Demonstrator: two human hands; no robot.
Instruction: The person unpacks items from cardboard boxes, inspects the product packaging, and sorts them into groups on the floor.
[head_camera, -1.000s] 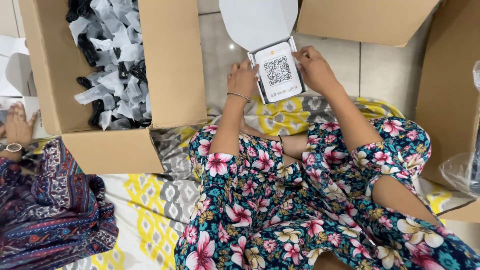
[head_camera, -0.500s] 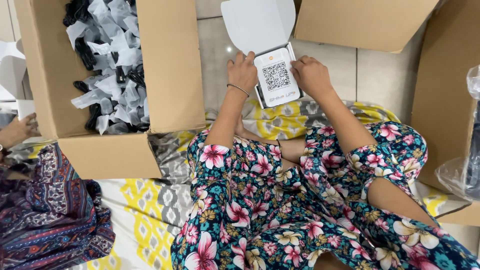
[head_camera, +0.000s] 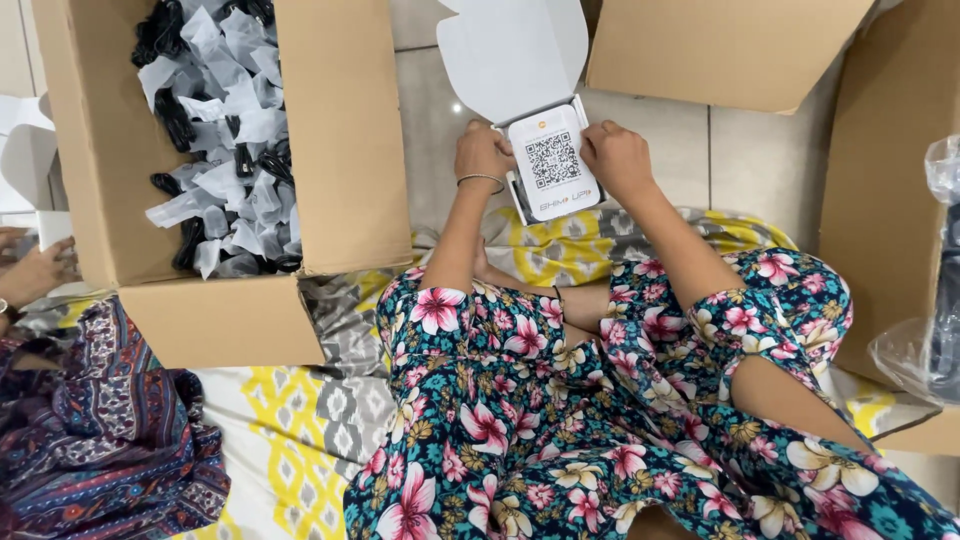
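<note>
We see the small white box (head_camera: 545, 150) resting on the tiled floor (head_camera: 430, 110), just past the edge of the yellow and grey patterned cloth (head_camera: 560, 240), with its white lid (head_camera: 515, 55) folded up and away from us. A white card (head_camera: 553, 162) with a square black code lies in the box. The left hand (head_camera: 484, 153) sits against the left side of the box, knuckles up, fingers curled down onto the box edge and gripping it; a thin bangle (head_camera: 481, 181) circles the wrist. The right hand (head_camera: 618, 158) presses against the right side of the box, fingers bent inward and touching the card's edge, so both hands close on the box from either side. Both forearms reach forward from knees in floral trousers (head_camera: 560, 400).

Left of the box stands a big cardboard carton (head_camera: 340, 130) with open flaps, filled with black cables in clear bags (head_camera: 225, 130). Beyond the box, to its right, another cardboard carton (head_camera: 720, 40) shows its plain side, and a third carton (head_camera: 885, 190) stands further right with a clear plastic bag (head_camera: 915, 350) by it. Far left of the big carton, another person's hand (head_camera: 35, 270) rests above a dark patterned garment (head_camera: 100, 430).
</note>
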